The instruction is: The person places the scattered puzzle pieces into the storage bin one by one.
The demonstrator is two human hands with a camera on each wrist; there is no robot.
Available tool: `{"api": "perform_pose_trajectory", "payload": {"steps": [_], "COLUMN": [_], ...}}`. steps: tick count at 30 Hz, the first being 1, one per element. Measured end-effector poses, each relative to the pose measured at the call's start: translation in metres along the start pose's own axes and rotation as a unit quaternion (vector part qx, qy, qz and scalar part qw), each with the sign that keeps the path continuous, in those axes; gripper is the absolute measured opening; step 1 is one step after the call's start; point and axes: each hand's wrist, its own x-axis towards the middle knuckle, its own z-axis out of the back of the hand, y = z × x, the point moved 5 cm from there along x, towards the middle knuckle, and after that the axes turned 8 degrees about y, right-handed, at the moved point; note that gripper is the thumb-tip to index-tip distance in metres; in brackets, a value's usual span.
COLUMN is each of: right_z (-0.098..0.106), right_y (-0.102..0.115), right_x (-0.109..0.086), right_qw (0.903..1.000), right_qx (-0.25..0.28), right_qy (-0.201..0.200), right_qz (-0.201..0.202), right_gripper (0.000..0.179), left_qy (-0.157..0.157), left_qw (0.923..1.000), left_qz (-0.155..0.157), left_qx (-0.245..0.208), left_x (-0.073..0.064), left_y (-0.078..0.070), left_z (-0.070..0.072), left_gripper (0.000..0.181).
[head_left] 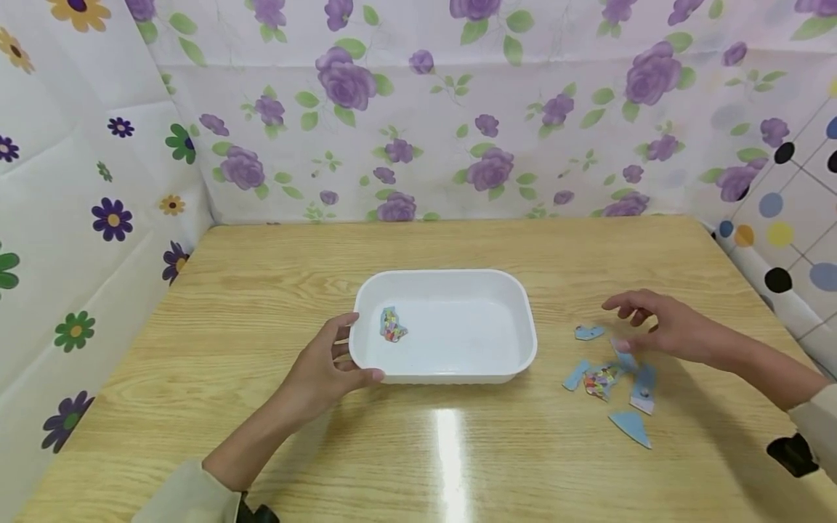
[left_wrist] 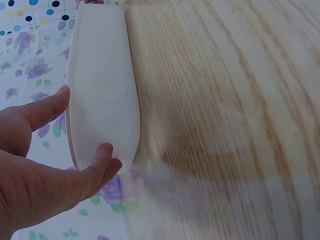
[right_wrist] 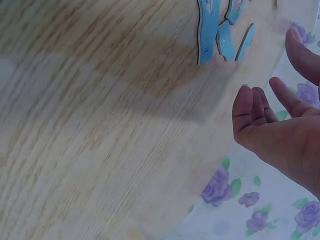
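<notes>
left hand [head_left: 325, 361] is gripping a white tray [head_left: 467, 338] with bent fingers; puzzle pieces [head_left: 644, 386] are lying near the right hand's [head_left: 673, 328] spread fingers.

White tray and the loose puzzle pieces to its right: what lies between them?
Only bare wooden table lies between the white tray and the nearest loose puzzle piece; the head view shows that gap.

Passage between tray [head_left: 451, 341] and pieces [head_left: 603, 380]
</notes>
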Motion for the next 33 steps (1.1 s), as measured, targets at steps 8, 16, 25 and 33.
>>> {"api": "perform_pose_trajectory", "payload": {"steps": [8, 16, 25, 33], "right_z": [-0.007, -0.015, -0.023, -0.035], "right_y": [-0.005, -0.009, -0.025, -0.034], "right_x": [-0.013, -0.022, -0.044, -0.050], "right_qw": [0.9996, 0.9997, 0.9998, 0.9983], "right_qx": [-0.002, 0.003, -0.001, -0.021], "right_qy": [0.026, 0.025, -0.021, -0.054], "right_qz": [-0.008, -0.006, -0.006, 0.007], "right_gripper": [0.067, 0.074, 0.080, 0.079], "left_qy": [0.001, 0.003, 0.006, 0.003], "left_qw": [1.0000, 1.0000, 0.9999, 0.9998], "left_qz": [-0.001, -0.005, 0.001, 0.002], "left_qx": [-0.002, -0.003, -0.013, -0.021], "left_x": [0.000, 0.001, 0.000, 0.000], "left_y": [0.000, 0.000, -0.001, 0.000], "left_z": [0.001, 0.001, -0.002, -0.002], "left_gripper": [0.094, 0.094, 0.094, 0.093]}}
